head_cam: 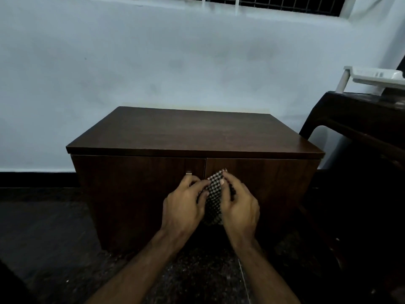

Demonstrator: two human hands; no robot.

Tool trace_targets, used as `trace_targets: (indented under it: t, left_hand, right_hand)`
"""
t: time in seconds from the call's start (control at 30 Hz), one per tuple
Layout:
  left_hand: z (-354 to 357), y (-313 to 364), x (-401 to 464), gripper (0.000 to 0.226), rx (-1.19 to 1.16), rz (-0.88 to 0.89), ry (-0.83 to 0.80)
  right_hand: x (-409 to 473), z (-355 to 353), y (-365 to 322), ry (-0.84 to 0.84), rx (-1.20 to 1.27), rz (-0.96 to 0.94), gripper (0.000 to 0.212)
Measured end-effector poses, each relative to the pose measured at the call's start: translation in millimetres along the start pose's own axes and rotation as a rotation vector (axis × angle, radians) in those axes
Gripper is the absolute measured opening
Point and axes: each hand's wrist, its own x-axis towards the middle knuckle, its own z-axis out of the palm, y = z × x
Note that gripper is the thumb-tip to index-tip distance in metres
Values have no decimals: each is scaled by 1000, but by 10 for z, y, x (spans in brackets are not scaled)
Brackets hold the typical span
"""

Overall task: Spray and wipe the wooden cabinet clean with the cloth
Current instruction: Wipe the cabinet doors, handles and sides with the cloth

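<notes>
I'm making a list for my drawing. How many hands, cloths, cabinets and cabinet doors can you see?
Hands: 2, the left hand and the right hand
Cloths: 1, the checked cloth held between both hands
Cabinets: 1, the wooden cabinet
Cabinet doors: 2, the left door and the right door
Total: 6

Dim room: a pale bluish wall (153,62) fills twelve o'clock, a barred window (285,3) above it, dark speckled floor (54,227) below, dark chair (361,119) at three o'clock.
</notes>
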Motion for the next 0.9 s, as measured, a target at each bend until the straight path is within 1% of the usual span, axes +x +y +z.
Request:
trace_targets:
  t: [0.1, 0.2, 0.27, 0.33, 0.43, 0.5, 0.6, 0.67, 0.73, 0.83, 0.9]
  left_hand:
    - [51, 21, -8, 31, 81, -23, -74]
    - [97, 44, -92, 33, 103, -41, -176]
    - [109, 36, -161, 36, 110, -34, -223]
    - [59, 48, -166, 31, 13, -20, -140]
    - [-72, 118, -51, 24, -95, 26, 13]
    - [-105, 136, 51, 22, -92, 31, 54]
    - [-101, 159, 139, 26, -7, 0, -23]
    - [-76, 188, 139, 30, 71, -10, -86]
    - [-41, 215, 124, 33, 107, -27, -109]
    - [10, 203, 104, 35, 85, -60, -103]
    - [59, 197, 74, 36, 50, -91, -101]
  right_hand:
    - [-129, 19, 142, -41, 94, 34, 25]
    - [-242, 45, 322, -186, 108, 193, 20]
    - [-305, 38, 381, -222, 137, 298, 16]
    - [-266, -11, 328, -167, 228, 329, 14]
    - [-90, -46, 150, -44, 356, 289, 16]
    - [35, -34, 24, -40, 332, 269, 19]
    - [112, -43, -104, -119, 203, 297, 27]
    - [88, -28, -91, -148, 200, 319, 32]
    - [87, -16, -36, -177, 256, 340, 31]
    - [122, -16, 26, -251, 409, 404, 21]
    - [157, -52, 63, -331, 472, 429, 22]
